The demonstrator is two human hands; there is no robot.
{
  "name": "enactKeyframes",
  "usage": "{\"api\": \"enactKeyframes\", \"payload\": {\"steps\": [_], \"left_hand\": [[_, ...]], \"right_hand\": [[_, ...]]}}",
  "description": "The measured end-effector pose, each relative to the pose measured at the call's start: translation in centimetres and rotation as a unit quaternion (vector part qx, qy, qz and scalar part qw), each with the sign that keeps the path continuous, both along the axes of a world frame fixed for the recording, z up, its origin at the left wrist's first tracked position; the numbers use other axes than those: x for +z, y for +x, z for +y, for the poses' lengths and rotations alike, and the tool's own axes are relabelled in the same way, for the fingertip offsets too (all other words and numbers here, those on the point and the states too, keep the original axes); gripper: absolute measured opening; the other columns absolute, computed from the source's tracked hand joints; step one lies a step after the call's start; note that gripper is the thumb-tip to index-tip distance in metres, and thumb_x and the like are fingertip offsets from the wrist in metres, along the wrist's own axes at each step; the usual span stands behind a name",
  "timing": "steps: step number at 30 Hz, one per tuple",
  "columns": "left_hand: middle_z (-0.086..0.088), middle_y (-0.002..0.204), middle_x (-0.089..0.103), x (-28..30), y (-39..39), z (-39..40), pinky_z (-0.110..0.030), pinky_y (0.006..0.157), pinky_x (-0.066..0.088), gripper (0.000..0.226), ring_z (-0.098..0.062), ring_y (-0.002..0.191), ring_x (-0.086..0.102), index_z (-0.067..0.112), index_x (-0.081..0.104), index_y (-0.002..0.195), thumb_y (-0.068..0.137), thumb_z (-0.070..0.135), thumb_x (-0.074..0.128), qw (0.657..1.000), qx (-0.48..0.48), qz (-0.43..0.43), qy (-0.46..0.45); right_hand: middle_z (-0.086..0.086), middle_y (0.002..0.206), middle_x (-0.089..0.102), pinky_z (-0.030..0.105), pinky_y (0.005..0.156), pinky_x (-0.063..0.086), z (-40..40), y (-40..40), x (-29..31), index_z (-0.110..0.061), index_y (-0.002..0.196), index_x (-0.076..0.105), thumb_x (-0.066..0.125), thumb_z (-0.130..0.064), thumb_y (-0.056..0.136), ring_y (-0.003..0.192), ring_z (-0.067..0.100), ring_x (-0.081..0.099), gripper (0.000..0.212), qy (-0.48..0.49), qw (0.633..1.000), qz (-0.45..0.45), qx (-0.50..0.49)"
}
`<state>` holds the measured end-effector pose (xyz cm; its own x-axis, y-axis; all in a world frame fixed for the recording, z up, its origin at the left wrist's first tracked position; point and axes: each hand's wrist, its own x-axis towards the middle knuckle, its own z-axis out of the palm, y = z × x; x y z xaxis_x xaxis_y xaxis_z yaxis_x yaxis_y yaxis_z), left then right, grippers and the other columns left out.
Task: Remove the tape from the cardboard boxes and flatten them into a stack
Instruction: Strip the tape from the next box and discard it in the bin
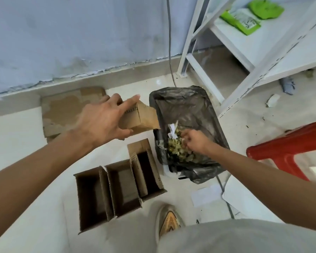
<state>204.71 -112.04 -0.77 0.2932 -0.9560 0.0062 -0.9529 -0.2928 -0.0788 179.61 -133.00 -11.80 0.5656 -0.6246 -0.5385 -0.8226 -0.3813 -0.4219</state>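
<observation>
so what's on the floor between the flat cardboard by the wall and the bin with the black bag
In the head view, the left hand holds a cardboard box over that gap; the floor below it, between the flattened cardboard and the bin, is hidden.

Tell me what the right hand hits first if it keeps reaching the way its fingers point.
Most likely the crumpled tape wad inside the black-lined bin; the right hand is already over it with fingers aimed down-left, though depth is unclear.

Storeroom: white metal shelving [232, 57], green packets [244, 21], bare tiled floor [16, 139], peeling wall [62, 42].
</observation>
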Motion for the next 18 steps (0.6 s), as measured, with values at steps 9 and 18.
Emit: {"api": "enactKeyframes", "payload": {"steps": [9,18], "left_hand": [[-0.006,0.124,0.055,-2.7,1.2,-0.2,-0.021,0.047,0.026,0.104,-0.032,0.097,0.066,0.049,0.012,0.160,0.076,0.077,0.066,0.999,0.027,0.024,-0.004],[-0.003,0.126,0.058,4.2,0.0,3.4,-0.033,0.059,0.040,0.099,-0.029,0.113,0.063,0.050,0.019,0.153,0.071,0.087,0.058,0.997,0.073,0.023,-0.028]], "right_hand": [[0.016,0.114,0.075,0.033,0.087,0.052,0.1,-0.9,-2.9,-0.010,0.115,0.073,0.069,-0.009,0.097,0.100,0.030,0.071,0.019,-0.056,0.998,0.019,0.032],[0.011,0.094,0.076,0.026,0.052,0.052,3.1,1.7,9.3,-0.014,0.116,0.065,0.059,-0.013,0.102,0.066,0.024,0.073,0.015,0.023,0.994,-0.104,0.005]]}}
